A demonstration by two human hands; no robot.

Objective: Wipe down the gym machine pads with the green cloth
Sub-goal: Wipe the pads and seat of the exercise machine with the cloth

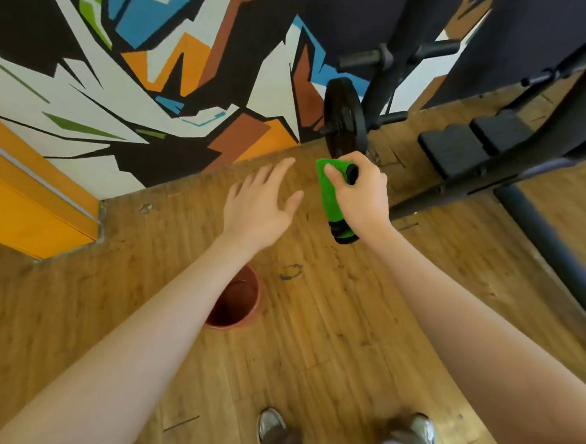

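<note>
Right hand (361,196) gripping green cloth (329,196) round a black bar, left hand (261,208) spread, apart.

- Wooden plank floor (307,364).
- Reddish-brown pot (236,302) stands on it.
- Beyond the pot, a black machine frame (463,197) rests on the floor.

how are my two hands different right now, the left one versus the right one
The right hand has its fingers curled round the green cloth; the left hand holds nothing. The left hand's fingers are spread and nearly straight; the right hand's are bent tight. The right hand is nearer the weight plate. Both are held out above the wooden floor.
</note>
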